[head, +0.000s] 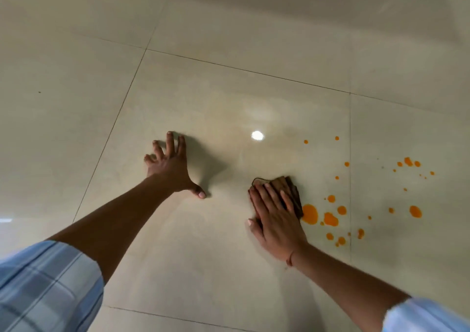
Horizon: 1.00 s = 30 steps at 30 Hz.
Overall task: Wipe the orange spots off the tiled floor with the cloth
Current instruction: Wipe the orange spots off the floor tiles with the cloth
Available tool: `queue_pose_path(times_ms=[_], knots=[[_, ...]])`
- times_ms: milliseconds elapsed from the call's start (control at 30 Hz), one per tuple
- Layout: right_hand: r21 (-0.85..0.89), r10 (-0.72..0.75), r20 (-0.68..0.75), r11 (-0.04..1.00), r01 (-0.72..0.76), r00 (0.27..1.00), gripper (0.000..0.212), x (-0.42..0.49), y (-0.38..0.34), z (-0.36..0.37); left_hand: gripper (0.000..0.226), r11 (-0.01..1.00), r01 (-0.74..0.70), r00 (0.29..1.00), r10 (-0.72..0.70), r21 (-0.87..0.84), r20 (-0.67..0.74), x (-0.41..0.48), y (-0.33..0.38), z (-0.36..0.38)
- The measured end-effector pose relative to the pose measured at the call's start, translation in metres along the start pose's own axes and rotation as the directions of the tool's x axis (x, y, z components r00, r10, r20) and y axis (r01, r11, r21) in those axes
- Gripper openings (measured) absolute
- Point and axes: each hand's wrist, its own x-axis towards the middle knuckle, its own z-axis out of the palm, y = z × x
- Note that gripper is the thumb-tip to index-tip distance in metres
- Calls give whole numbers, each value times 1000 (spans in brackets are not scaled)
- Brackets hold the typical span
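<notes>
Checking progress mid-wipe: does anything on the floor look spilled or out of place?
Orange spots lie scattered on the tiled floor right of the cloth, the largest touching its edge. The right hand presses the cloth flat; the left hand rests on unspotted tile.

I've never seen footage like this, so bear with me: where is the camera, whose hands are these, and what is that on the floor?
No machine here: one camera worn on a person's head looks down at their own two bare hands. The left hand is spread on the glossy beige tiled floor, apparently for support. The right hand presses a brown cloth flat under straight fingers; nothing is gripped. Just right of the cloth lie scattered orange spots, not yet wiped.
</notes>
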Motion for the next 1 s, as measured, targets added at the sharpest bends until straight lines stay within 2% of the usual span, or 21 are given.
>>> queue_pose_path(times_ms=[67,133,200,300,367,467,567,667,733,800,833,867,967,1000], knots=[[8,186,-61,983,-186,981,67,39,25,-11,164,993,-75,995,81,91,-62,-4,9,-4],[54,388,-93,922,-384,917,70,73,42,-19,161,976,-141,984,157,164,-89,-2,13,-5],[39,356,-119,934,-354,927,70,56,31,-10,158,959,-178,977,200,222,-76,-1,17,-7],[-15,116,-35,993,-117,993,68,-28,1,7,152,922,-227,969,246,314,-22,-2,30,-10],[11,90,-31,996,-90,995,68,-34,14,4,148,898,-291,955,296,331,39,-5,53,-13],[-3,154,-39,988,-154,987,67,47,49,-22,155,937,-321,946,313,137,78,-3,99,-15],[-30,269,-18,962,-270,963,74,128,123,-48,161,956,-281,956,271,85,114,7,142,-8],[36,484,-174,873,-486,857,74,121,162,-37,164,970,-227,967,215,86,135,19,157,0],[28,418,-163,908,-419,894,69,65,130,-17,165,976,-199,968,181,91,172,18,157,-1],[0,292,-72,956,-293,954,68,17,109,-9,166,974,-205,965,184,95,189,17,159,-3],[-4,261,-47,965,-262,964,68,16,118,-15,166,973,-211,964,191,89,187,16,161,-3],[26,296,-43,955,-296,954,68,33,132,-25,166,972,-213,964,193,95,185,15,162,-6],[89,555,-113,832,-548,824,75,99,166,-47,166,972,-206,968,185,112,172,18,161,-7],[103,593,-125,805,-584,795,76,107,162,-45,166,975,-197,970,178,105,163,21,159,-6]])
